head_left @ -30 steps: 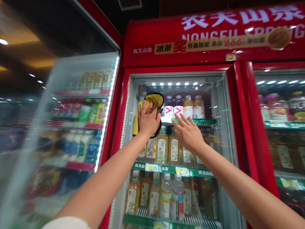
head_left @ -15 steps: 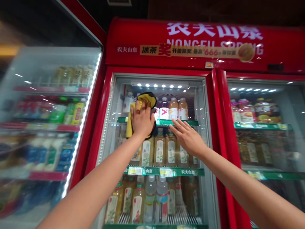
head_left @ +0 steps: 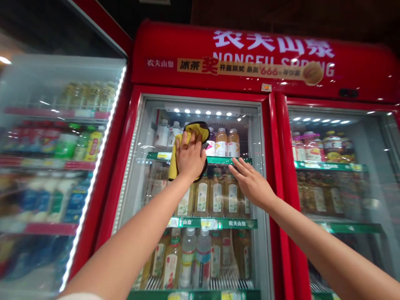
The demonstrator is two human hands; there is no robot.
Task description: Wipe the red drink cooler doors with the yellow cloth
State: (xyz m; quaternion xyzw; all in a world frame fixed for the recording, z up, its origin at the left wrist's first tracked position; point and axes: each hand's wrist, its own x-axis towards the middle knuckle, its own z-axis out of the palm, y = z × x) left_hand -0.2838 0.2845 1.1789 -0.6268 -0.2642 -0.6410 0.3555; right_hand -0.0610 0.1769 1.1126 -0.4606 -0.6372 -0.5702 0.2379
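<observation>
My left hand [head_left: 190,156] lies spread over a yellow cloth [head_left: 173,164] with black edging, pressing it to the glass door [head_left: 254,187] of a red drinks fridge. Folds of the cloth stick out above and left of my fingers. To the right, my right hand [head_left: 251,183] is open, its fingers stretched out at the glass and nothing in it. Whether its fingertips touch the pane I cannot tell. Behind the glass, bottles with orange drink [head_left: 221,141] stand on the top shelf, partly hidden by the cloth, and tea bottles [head_left: 217,193] fill the shelf below.
The red frame [head_left: 276,166] divides this door from a second glass door [head_left: 337,196] on the right. Another lit fridge [head_left: 93,164] full of bottles stands at the left. A red sign panel [head_left: 193,41] with white lettering runs above the doors.
My left hand and the cloth have shifted a little to the right across the glass. My right hand has also moved slightly right. The whole view has drifted, with the fridge sitting further left.
</observation>
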